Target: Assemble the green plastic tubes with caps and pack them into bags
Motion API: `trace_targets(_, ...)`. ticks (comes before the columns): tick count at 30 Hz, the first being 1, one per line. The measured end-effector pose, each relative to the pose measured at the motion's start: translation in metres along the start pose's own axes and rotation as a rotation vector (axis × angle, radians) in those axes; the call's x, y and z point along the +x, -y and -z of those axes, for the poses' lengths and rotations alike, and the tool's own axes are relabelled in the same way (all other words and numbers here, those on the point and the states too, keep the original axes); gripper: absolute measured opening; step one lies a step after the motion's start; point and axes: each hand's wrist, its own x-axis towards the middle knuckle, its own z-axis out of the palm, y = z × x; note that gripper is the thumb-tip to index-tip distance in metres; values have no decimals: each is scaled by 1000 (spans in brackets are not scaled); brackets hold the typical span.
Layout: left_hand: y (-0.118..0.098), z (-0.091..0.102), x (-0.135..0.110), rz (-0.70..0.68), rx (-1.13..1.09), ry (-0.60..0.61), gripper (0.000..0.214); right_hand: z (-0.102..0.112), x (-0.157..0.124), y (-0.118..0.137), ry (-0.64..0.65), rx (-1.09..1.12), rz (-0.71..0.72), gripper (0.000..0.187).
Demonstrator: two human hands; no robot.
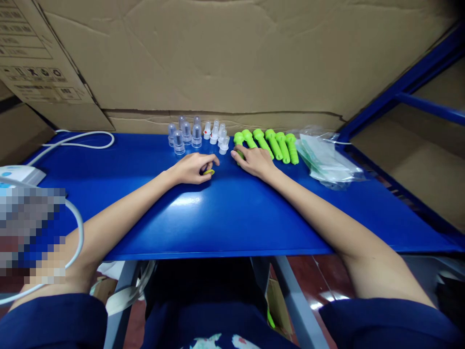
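Note:
My left hand (192,168) hovers over the middle of the blue table, fingers curled with a small yellow ring-like piece (209,172) at the thumb and fingers. My right hand (257,161) has its thumb and fingers round the leftmost green plastic handle-shaped piece (239,138), whose lower part is mostly covered. Further green pieces (275,145) lie side by side to the right of it. Beyond my left hand stand several clear plastic cups (178,142). Between the cups and the green pieces are small clear-topped white caps (215,132), a few with red dots.
The blue table (225,223) backs onto a cardboard sheet (232,58). At right lies a clear plastic bag (327,157) with white and green contents. A white device (22,174) with a cable (80,228) is at left. A blue frame bar (428,104) rises at right.

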Motion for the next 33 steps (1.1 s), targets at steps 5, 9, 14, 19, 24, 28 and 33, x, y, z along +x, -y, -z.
trace_targets(5,-3,-4,3,127,-321,-69,33,-1,0,-1,2,24,1,51)
trace_targets(9,-2,-4,8,287,-607,-186,32,-4,-1,0,-52,81,-8,44)
trace_targets(14,9,-3,14,578,-809,-511,25,-8,-2,-2,-297,223,37,43)
trace_targets(19,22,-5,14,707,-888,-770,21,-12,-4,-4,-435,225,220,49)
trace_targets(24,39,-12,11,570,-764,-840,38,-9,-8,0,-241,145,433,53)
trace_targets(28,43,-17,11,449,-684,-819,50,-6,-11,6,-140,122,521,53)
trace_targets(33,32,-16,11,361,-599,-762,48,-7,-11,7,-133,115,578,51)
